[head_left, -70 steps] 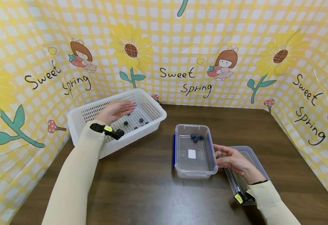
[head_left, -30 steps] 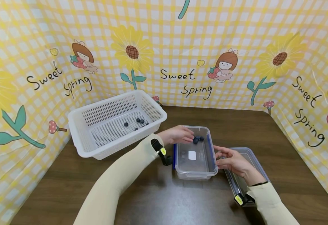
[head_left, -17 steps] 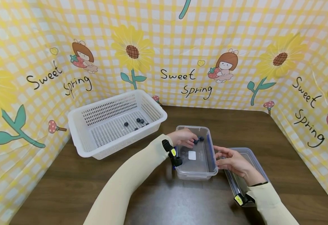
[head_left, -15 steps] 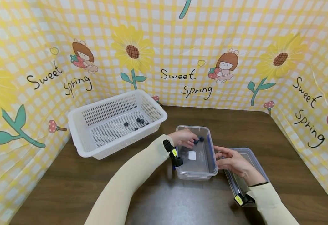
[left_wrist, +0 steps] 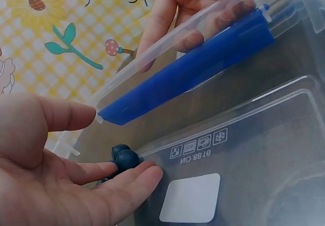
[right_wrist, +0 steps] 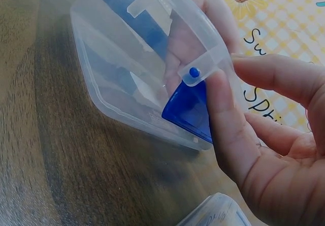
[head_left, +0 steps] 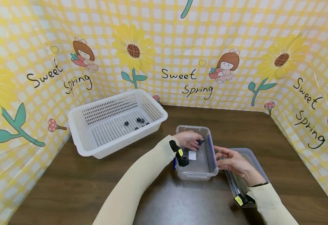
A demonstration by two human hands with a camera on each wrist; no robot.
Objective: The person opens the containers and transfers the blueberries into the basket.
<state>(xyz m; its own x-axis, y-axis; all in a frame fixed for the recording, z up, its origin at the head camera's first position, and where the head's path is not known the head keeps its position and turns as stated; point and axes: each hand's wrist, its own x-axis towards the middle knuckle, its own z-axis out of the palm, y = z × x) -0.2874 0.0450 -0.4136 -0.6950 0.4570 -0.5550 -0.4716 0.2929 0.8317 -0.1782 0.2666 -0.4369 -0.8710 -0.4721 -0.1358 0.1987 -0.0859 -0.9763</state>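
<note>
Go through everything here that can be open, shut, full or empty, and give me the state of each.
clear container: open, lid off, a few blueberries inside
lid: off, lying beside the container
white basket: holds a few berries
left hand: open, fingers touching the blueberries
right hand: open, touching the container's side

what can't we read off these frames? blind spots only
- Blueberries in the clear box: head view, the left hand covers them; left wrist view shows only two or three past the fingers, so no count.
- Lid: head view, mostly under the right hand and sleeve.
- Right hand's hold on the box wall: right wrist view shows the thumb on it; other fingers unclear.
- Berries in the white basket: too small to count.
</note>
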